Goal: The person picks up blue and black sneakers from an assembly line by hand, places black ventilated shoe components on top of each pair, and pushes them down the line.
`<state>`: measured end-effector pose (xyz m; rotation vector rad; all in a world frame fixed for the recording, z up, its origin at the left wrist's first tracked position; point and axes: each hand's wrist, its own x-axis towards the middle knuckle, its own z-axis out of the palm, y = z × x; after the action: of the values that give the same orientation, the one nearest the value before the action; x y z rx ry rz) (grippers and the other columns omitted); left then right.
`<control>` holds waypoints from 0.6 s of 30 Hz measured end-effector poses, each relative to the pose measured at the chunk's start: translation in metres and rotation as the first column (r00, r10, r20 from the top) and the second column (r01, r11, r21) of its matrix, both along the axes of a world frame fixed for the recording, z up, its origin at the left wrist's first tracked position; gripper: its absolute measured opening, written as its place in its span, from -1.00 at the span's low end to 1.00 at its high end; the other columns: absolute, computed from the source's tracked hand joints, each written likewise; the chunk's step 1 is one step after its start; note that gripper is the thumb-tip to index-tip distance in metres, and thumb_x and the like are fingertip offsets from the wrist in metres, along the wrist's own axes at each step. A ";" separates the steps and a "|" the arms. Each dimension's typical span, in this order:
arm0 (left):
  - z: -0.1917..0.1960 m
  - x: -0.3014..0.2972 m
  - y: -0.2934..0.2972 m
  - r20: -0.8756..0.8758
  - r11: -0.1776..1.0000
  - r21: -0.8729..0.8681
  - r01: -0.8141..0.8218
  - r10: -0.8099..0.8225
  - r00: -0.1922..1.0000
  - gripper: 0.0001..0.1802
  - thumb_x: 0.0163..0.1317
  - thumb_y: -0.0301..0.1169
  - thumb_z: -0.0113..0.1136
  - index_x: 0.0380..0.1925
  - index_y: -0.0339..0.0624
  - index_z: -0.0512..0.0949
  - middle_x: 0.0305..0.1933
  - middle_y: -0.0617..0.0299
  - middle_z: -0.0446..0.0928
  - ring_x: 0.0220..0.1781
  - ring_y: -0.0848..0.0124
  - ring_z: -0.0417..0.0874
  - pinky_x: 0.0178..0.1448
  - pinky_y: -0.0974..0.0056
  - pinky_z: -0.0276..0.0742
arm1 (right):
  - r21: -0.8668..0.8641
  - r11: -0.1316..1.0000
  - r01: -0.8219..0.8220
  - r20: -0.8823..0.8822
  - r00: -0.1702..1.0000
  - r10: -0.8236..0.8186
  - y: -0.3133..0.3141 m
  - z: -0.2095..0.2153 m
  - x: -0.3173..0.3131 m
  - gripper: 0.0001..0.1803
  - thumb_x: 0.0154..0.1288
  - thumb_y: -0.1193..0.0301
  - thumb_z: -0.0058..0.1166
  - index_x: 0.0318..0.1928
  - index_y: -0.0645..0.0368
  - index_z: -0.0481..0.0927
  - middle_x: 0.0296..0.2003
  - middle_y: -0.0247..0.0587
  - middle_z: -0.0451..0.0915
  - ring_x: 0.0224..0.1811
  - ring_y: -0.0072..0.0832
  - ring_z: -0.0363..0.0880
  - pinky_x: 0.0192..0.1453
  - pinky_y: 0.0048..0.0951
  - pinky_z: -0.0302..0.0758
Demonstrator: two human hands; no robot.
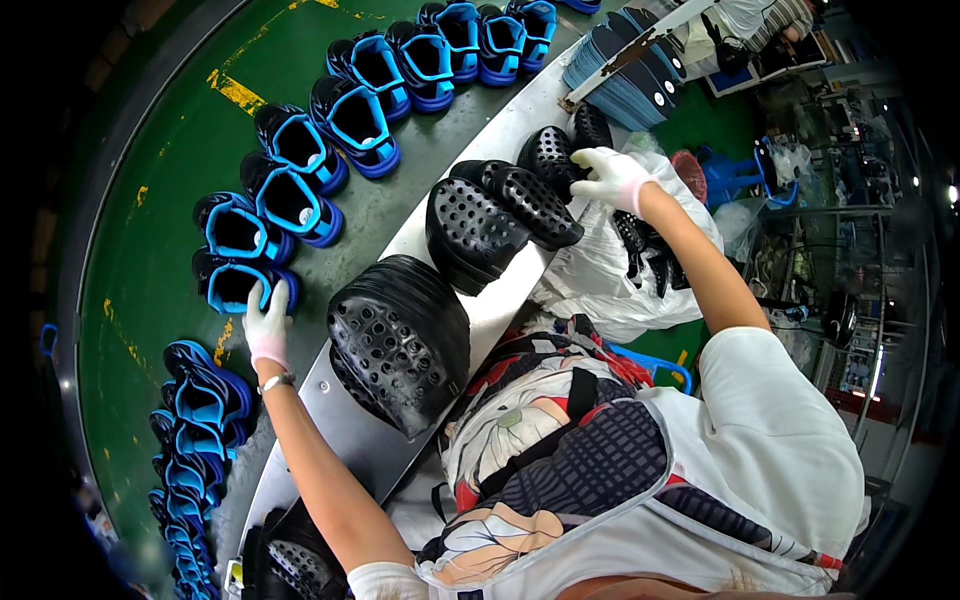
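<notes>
My left hand [267, 326], in a white glove, has its fingers closed at the heel of a black-and-blue sneaker [222, 283] at the near end of a curved row. The fingertips reach over the shoe's collar. My right hand [612, 180], also gloved, is at a small stack of black perforated shoe inserts [549, 152], thumb and fingers bent around its right edge. Nearer to me on the metal ledge lie further nested stacks: a middle pair of perforated inserts [475, 222] and a large thick stack [390, 335].
More sneakers [357, 118] line the green conveyor [150, 260], with another group [205, 400] at lower left. Blue-grey insoles [620, 70] are piled at the ledge's far end. A white plastic bag [590, 275] holding black inserts hangs beside my right arm. Shelving [830, 230] stands at right.
</notes>
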<state>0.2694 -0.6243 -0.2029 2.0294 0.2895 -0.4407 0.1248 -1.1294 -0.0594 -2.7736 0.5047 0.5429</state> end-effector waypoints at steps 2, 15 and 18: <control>0.021 0.004 0.000 -0.101 0.999 -0.009 0.031 -0.032 0.994 -0.28 0.16 -0.03 0.27 0.26 -0.15 0.37 -0.08 0.11 0.51 -0.34 0.43 0.52 -0.32 0.34 0.48 | -0.018 1.000 -0.022 -0.028 0.999 0.021 0.000 -0.010 0.005 -0.32 0.04 0.11 0.19 0.18 0.13 0.44 0.08 0.07 0.44 0.12 -0.11 0.48 0.23 -0.29 0.40; 0.047 -0.110 0.050 -0.138 0.932 -0.277 -0.233 0.201 0.970 -0.43 0.34 -0.16 0.11 0.26 -0.22 0.35 0.08 0.17 0.46 -0.07 0.38 0.53 -0.14 0.32 0.56 | -0.108 0.983 -0.148 -0.086 0.987 0.139 -0.012 -0.019 0.016 -0.28 -0.06 0.07 0.27 0.10 0.19 0.43 0.08 0.10 0.42 0.15 -0.06 0.44 0.23 -0.27 0.40; 0.062 -0.133 0.037 -0.124 0.916 -0.290 -0.279 0.253 0.960 -0.42 0.35 -0.16 0.10 0.27 -0.23 0.34 0.19 0.15 0.39 0.01 0.31 0.53 -0.07 0.26 0.58 | -0.091 0.980 -0.178 -0.087 0.982 0.170 -0.018 -0.013 0.021 -0.27 -0.09 0.05 0.29 0.05 0.26 0.46 0.05 0.15 0.45 0.14 -0.06 0.45 0.24 -0.28 0.40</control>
<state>0.1368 -0.5871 -0.1407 1.6427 0.5115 -0.3748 0.1461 -1.1471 -0.0722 -2.9182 0.3145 0.6866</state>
